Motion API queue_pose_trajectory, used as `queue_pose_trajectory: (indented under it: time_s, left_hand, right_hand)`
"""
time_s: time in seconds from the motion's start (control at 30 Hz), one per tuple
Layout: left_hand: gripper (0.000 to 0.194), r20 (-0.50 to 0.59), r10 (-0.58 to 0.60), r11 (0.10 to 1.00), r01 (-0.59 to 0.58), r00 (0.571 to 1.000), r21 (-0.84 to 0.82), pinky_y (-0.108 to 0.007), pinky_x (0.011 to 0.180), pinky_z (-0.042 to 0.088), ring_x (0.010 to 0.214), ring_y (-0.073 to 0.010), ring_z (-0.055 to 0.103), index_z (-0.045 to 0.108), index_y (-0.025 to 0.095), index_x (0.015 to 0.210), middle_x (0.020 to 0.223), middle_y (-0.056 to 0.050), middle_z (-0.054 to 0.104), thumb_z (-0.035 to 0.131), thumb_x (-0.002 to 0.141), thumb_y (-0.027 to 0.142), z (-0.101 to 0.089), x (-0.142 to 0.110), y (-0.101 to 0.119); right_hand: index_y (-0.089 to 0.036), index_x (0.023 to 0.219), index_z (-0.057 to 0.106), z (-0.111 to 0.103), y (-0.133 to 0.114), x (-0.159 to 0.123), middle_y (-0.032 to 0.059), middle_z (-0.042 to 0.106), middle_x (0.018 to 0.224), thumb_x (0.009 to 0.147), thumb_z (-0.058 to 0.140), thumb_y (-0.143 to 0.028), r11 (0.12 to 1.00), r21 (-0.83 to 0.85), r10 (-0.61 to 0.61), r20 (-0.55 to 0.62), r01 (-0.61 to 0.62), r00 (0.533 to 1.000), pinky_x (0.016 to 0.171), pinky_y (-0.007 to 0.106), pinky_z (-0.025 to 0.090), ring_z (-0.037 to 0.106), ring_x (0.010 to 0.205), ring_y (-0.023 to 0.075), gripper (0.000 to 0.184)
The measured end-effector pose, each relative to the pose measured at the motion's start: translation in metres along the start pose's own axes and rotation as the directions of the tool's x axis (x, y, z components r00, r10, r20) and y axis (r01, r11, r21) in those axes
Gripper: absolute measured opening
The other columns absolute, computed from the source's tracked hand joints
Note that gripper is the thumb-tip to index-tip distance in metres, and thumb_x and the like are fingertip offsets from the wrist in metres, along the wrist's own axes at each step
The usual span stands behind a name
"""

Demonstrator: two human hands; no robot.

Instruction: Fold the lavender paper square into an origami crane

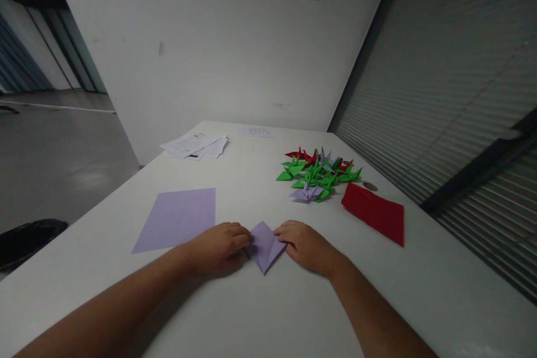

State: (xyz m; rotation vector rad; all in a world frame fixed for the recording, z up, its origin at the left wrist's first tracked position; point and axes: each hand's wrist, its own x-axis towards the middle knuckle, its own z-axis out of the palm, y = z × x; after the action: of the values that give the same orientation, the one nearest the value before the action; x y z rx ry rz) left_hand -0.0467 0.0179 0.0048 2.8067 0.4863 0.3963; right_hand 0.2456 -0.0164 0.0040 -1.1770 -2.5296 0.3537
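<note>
A small purple origami paper [263, 243], folded into a diamond, lies on the white table in front of me. At its left corner my left hand [224, 247] is closed, the curled fingers gripping the edge. My right hand [304, 246] pinches the right corner, where a folded flap shows. Both palms rest low by the tabletop, and the thumbs are mostly hidden. Just beyond my left hand is a flat purple sheet [180, 218]. Farther off to the right sits a heap of folded paper cranes [321, 173] in green, red and purple.
Red paper [375, 211] lies at the right, with a small dark round object [370, 185] behind it. Printed white sheets [195, 145] are at the far left of the table [251, 319]. A black-lined bin [29, 240] stands beyond the left edge; blinds [453, 78] border the right.
</note>
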Motion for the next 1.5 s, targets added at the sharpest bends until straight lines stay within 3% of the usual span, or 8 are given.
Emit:
queue_pose_trajectory:
  time_s: [0.23, 0.47, 0.63, 0.93, 1.1, 1.3, 1.4, 1.5]
  left_hand:
    - [0.056, -0.002, -0.191, 0.978, 0.190, 0.982, -0.085, -0.038, 0.093, 0.053, 0.106, -0.0261, 0.064, 0.051, 0.020, 0.136, 0.114, -0.012, 0.067, 0.073, 0.084, 0.025, 0.006, 0.001, 0.000]
    - [0.056, 0.001, -0.248, 0.963, 0.247, 0.969, -0.110, -0.038, 0.091, 0.054, 0.104, -0.0257, 0.063, 0.052, 0.018, 0.135, 0.112, -0.013, 0.065, 0.074, 0.085, 0.028, 0.011, 0.005, 0.002]
    - [0.055, 0.046, -0.295, 0.937, 0.298, 0.954, -0.182, -0.040, 0.094, 0.054, 0.106, -0.0260, 0.062, 0.052, 0.017, 0.136, 0.117, -0.015, 0.063, 0.072, 0.087, 0.031, 0.010, 0.003, -0.001]
    - [0.035, -0.026, -0.187, 0.980, 0.185, 0.982, -0.071, -0.041, 0.093, 0.053, 0.107, -0.0287, 0.063, 0.055, 0.017, 0.126, 0.109, -0.015, 0.069, 0.062, 0.093, 0.025, 0.010, 0.007, 0.002]
    - [0.046, -0.107, -0.192, 0.981, 0.192, 0.976, -0.014, -0.044, 0.094, 0.053, 0.106, -0.0290, 0.064, 0.051, 0.016, 0.127, 0.115, -0.015, 0.070, 0.065, 0.083, 0.017, 0.015, 0.007, 0.001]
    - [0.049, -0.106, -0.217, 0.975, 0.221, 0.970, 0.024, -0.040, 0.091, 0.053, 0.103, -0.0276, 0.064, 0.056, 0.016, 0.121, 0.107, -0.013, 0.070, 0.063, 0.074, 0.008, 0.023, 0.010, -0.002]
    - [0.036, -0.093, -0.161, 0.984, 0.167, 0.983, 0.067, -0.039, 0.091, 0.052, 0.101, -0.0268, 0.063, 0.061, 0.019, 0.110, 0.102, -0.011, 0.071, 0.061, 0.076, 0.007, 0.024, 0.011, -0.004]
    - [0.021, -0.072, -0.090, 0.992, 0.096, 0.993, 0.082, -0.038, 0.091, 0.051, 0.100, -0.0253, 0.064, 0.064, 0.020, 0.098, 0.100, -0.010, 0.071, 0.059, 0.082, 0.007, 0.023, 0.012, -0.006]
  right_hand:
    - [-0.018, 0.109, 0.079, -0.005, -0.008, 0.000, 0.0102, 0.076, 0.117, 0.084, 0.063, -0.008, 0.999, 0.022, -0.023, -0.020, 0.023, 1.000, 0.101, 0.039, 0.051, 0.065, 0.111, 0.0248, 0.031]
    - [-0.017, 0.107, 0.077, -0.005, -0.012, 0.002, 0.0105, 0.076, 0.116, 0.091, 0.066, -0.015, 0.999, 0.000, -0.041, -0.024, 0.041, 0.999, 0.100, 0.039, 0.051, 0.065, 0.109, 0.0246, 0.020]
    - [-0.016, 0.105, 0.077, -0.006, -0.013, 0.001, 0.0107, 0.076, 0.113, 0.086, 0.077, -0.026, 0.999, -0.011, -0.043, -0.018, 0.043, 0.999, 0.100, 0.039, 0.050, 0.065, 0.108, 0.0259, 0.021]
    - [-0.014, 0.101, 0.076, -0.002, -0.013, 0.003, 0.0128, 0.075, 0.112, 0.073, 0.088, -0.048, 0.996, -0.075, -0.052, 0.018, 0.054, 0.998, 0.101, 0.043, 0.048, 0.065, 0.107, 0.0303, 0.045]
    - [-0.014, 0.104, 0.072, 0.000, -0.014, 0.003, 0.0120, 0.075, 0.108, 0.075, 0.087, -0.049, 0.997, -0.067, -0.029, -0.004, 0.029, 1.000, 0.096, 0.041, 0.050, 0.065, 0.104, 0.0292, 0.047]
    - [-0.016, 0.105, 0.071, 0.004, -0.011, 0.003, 0.0107, 0.074, 0.106, 0.076, 0.087, -0.039, 0.999, -0.039, -0.010, -0.019, 0.009, 1.000, 0.095, 0.040, 0.050, 0.065, 0.103, 0.0285, 0.041]
    - [-0.016, 0.109, 0.070, 0.006, -0.010, 0.003, 0.0103, 0.074, 0.108, 0.078, 0.084, -0.028, 1.000, -0.007, 0.018, -0.047, -0.018, 0.999, 0.096, 0.040, 0.050, 0.064, 0.104, 0.0270, 0.036]
    - [-0.017, 0.108, 0.071, 0.005, -0.011, 0.002, 0.0100, 0.074, 0.108, 0.078, 0.085, -0.030, 0.999, 0.031, 0.032, -0.055, -0.030, 0.998, 0.096, 0.039, 0.050, 0.064, 0.105, 0.0266, 0.036]
